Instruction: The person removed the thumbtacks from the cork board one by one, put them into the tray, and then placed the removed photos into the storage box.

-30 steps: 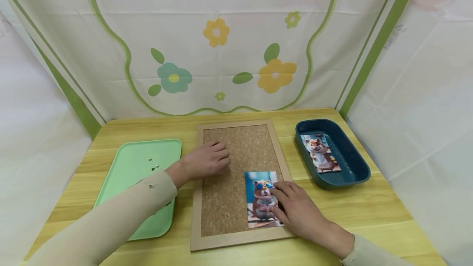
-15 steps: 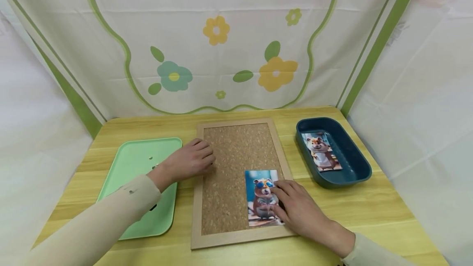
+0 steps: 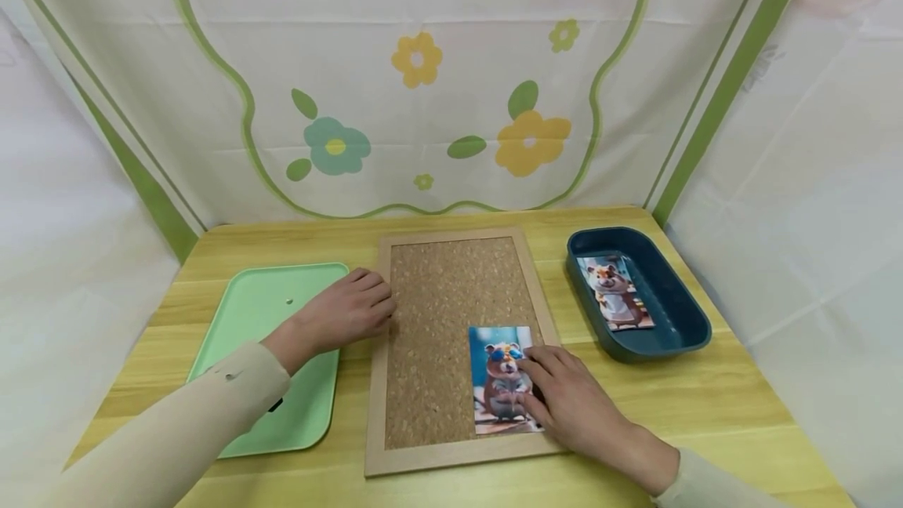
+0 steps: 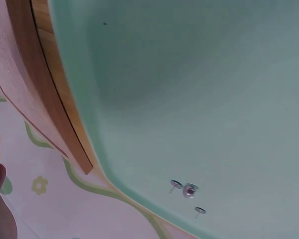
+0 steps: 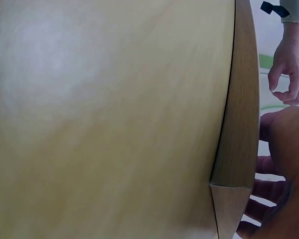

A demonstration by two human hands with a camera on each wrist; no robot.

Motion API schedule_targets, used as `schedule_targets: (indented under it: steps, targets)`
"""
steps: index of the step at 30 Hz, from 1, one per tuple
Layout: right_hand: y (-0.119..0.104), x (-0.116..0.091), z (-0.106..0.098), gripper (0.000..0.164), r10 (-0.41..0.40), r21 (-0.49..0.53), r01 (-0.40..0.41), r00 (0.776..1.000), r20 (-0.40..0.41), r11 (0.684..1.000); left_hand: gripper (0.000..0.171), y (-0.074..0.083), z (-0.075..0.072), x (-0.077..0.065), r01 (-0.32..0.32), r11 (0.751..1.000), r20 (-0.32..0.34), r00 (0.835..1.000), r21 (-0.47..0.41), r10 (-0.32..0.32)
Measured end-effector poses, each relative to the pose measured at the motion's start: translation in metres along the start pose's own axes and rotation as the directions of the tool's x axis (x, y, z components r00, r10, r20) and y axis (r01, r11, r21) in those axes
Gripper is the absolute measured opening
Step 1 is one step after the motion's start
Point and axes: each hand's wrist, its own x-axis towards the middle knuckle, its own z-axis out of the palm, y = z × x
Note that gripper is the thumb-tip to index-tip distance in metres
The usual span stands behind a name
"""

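A photo of a hamster in sunglasses (image 3: pixel 494 390) lies at the lower right of a cork board (image 3: pixel 430 367) with a wooden frame. My right hand (image 3: pixel 574 398) rests on the photo's right edge, its thumb and fingers spread over it. My left hand (image 3: pixel 342 312) hovers between the board's left edge and a mint green tray (image 3: pixel 303 429). In the right wrist view the left hand (image 5: pixel 289 74) has thumb and forefinger bent towards each other; whether something tiny sits between the tips is unclear. Several metal thumbtacks (image 4: pixel 189 190) lie on the tray in the left wrist view.
A dark blue bin (image 3: pixel 680 320) stands to the right of the board, holding another hamster photo (image 3: pixel 617 296). Wood-grain table (image 3: pixel 635 429) shows around these things. A flower-printed cloth (image 3: pixel 416 116) hangs behind the table.
My left hand has moved left from above the cork towards the tray. The right hand has stayed on the photo, which has not shifted on the board.
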Motion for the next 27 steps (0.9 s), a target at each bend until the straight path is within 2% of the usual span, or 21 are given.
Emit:
schedule_targets:
  steps: [6, 10, 16, 20, 27]
  targets:
    - [-0.001, -0.001, 0.0, 0.044, -0.005, 0.0, 0.005, 1.0, -0.017, 1.0, 0.022, -0.001, -0.003, -0.016, 0.018, 1.0, 0.023, 1.0, 0.005, -0.018]
    - [-0.001, -0.001, 0.0, 0.044, -0.006, -0.001, 0.006, 1.0, -0.018, 1.0, 0.017, -0.004, -0.006, -0.026, 0.019, 1.0, 0.033, 0.999, 0.019, -0.02]
    - [-0.001, 0.0, -0.001, 0.044, -0.008, -0.004, 0.008, 1.0, -0.017, 1.0, 0.037, -0.008, -0.01, -0.041, 0.029, 1.0, 0.032, 0.999, 0.009, -0.029]
    - [-0.001, 0.0, -0.001, 0.043, -0.007, 0.0, 0.007, 1.0, -0.021, 1.0, 0.031, -0.012, -0.012, -0.053, 0.033, 0.999, 0.032, 0.999, 0.02, -0.034]
    - [-0.001, -0.001, 0.0, 0.043, 0.001, 0.003, -0.001, 1.0, -0.023, 1.0, 0.048, -0.017, -0.013, -0.085, 0.075, 0.996, 0.005, 0.997, 0.037, -0.076]
